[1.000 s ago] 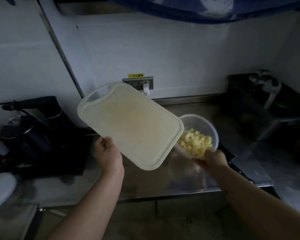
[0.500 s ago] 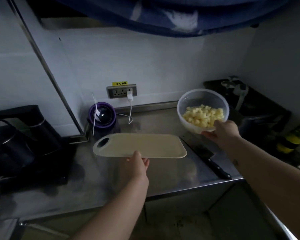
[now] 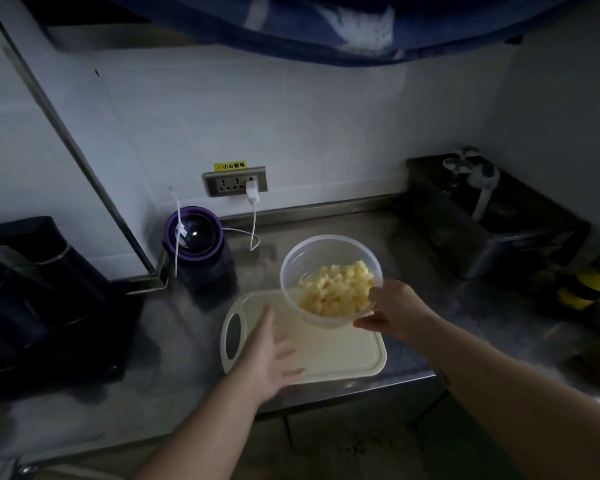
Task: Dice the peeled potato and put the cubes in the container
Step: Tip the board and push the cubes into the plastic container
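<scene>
Potato cubes fill the container; the right hand grips its rim above the cutting board on the steel counter, and the left hand has its fingers spread.

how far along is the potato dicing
Nearly done. Done: the potato cubes sit in the clear bowl, and the cutting board lies bare on the counter. In hand: the right hand grips the bowl, tilted above the board; the left hand is open over the board. Left: probably only setting the bowl down.
</scene>
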Action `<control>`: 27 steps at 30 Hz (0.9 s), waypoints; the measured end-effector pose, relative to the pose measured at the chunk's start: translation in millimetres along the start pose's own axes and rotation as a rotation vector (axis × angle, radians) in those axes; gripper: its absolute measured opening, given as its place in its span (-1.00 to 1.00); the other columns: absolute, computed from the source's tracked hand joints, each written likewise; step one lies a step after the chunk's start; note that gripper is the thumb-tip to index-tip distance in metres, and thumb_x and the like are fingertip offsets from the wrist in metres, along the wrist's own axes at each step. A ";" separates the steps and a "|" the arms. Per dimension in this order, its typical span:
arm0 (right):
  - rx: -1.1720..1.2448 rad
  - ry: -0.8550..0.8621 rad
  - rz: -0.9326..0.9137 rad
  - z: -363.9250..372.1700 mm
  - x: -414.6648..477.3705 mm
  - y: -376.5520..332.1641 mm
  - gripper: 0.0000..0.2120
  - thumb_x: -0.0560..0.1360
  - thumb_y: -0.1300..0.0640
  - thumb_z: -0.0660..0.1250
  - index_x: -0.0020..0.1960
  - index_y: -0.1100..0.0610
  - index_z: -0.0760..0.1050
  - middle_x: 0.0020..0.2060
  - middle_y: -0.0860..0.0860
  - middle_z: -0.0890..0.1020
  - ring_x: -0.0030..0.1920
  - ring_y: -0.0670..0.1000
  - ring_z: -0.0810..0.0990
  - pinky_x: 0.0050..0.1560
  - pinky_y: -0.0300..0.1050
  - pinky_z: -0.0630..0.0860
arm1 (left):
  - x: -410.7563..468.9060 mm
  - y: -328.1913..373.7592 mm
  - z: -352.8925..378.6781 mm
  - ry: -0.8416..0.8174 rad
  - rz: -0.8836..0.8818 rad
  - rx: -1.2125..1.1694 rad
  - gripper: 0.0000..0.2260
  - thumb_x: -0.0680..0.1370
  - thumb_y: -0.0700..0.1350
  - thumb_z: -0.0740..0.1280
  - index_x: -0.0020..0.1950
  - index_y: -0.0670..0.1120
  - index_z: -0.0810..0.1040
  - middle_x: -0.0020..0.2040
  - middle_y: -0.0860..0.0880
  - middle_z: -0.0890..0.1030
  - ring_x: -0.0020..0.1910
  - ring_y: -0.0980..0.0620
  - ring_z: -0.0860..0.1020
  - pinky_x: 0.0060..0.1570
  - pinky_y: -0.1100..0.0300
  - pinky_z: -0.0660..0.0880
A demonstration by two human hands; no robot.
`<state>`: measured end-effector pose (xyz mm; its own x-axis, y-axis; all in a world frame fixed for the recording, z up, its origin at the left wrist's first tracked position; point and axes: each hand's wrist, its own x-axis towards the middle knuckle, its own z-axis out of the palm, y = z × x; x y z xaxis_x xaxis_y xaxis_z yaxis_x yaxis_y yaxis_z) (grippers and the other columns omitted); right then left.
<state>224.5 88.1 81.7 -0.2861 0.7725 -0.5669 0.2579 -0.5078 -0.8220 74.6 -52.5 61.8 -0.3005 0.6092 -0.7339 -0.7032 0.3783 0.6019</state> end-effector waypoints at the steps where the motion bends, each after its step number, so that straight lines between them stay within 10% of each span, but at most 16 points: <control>1: -0.047 -0.029 0.014 1.3 0.0 1.1 -0.76 0.58 0.33 0.18 0.23 0.24 0.40 0.12 0.30 0.54 -0.22 0.24 0.66 -0.35 0.00 0.63 | 2.8 8.9 -1.7 0.021 0.073 0.049 -0.35 0.48 0.31 0.23 0.50 0.08 0.21 0.40 -0.10 0.33 0.33 -0.24 0.38 0.10 -0.23 0.44; 7: -0.334 -0.167 0.049 -1.7 6.0 4.5 -0.80 0.61 0.14 0.27 0.17 0.21 0.43 -0.07 0.17 0.55 -0.36 0.09 0.64 -0.38 -0.10 0.59 | 20.6 9.5 -11.9 -0.020 -0.091 0.064 -0.69 0.59 -0.08 0.27 0.30 -0.14 0.41 0.14 -0.27 0.52 0.03 -0.27 0.56 -0.24 -0.08 0.57; 12: -0.842 0.132 -0.042 -46.7 37.9 33.3 -0.66 0.59 -0.07 0.27 -0.01 0.23 0.53 -0.17 0.11 0.58 -0.12 0.14 0.59 -0.22 -0.12 0.52 | 37.4 -6.0 -16.6 -0.029 -0.171 -0.085 -0.73 0.63 -0.20 0.14 0.31 -0.23 0.40 0.20 -0.32 0.50 0.08 -0.27 0.56 -0.36 0.00 0.61; 16: -1.194 0.229 0.029 -72.2 48.7 64.8 -0.55 0.57 0.12 0.28 0.42 0.21 0.30 0.32 0.17 0.44 0.32 0.18 0.40 0.24 0.05 0.45 | 47.4 0.7 -12.2 0.071 -0.086 0.002 -0.76 0.62 -0.27 0.13 0.26 -0.26 0.43 0.05 -0.28 0.57 -0.07 -0.19 0.58 -0.43 0.08 0.60; 27: -1.181 0.351 -0.082 -72.8 76.1 78.0 -0.63 0.57 0.27 0.25 0.37 0.22 0.36 0.27 0.17 0.46 0.13 0.16 0.57 0.06 0.01 0.56 | 56.9 12.4 -28.6 0.263 0.030 -0.029 -0.74 0.62 -0.27 0.14 0.30 -0.21 0.41 0.14 -0.24 0.51 -0.12 -0.12 0.54 -0.23 0.01 0.52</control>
<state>290.1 135.1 -21.6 -0.1247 0.9388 -0.3212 0.9781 0.0620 -0.1987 30.4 -33.1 18.5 -0.4760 0.4163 -0.7747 -0.7085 0.3404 0.6182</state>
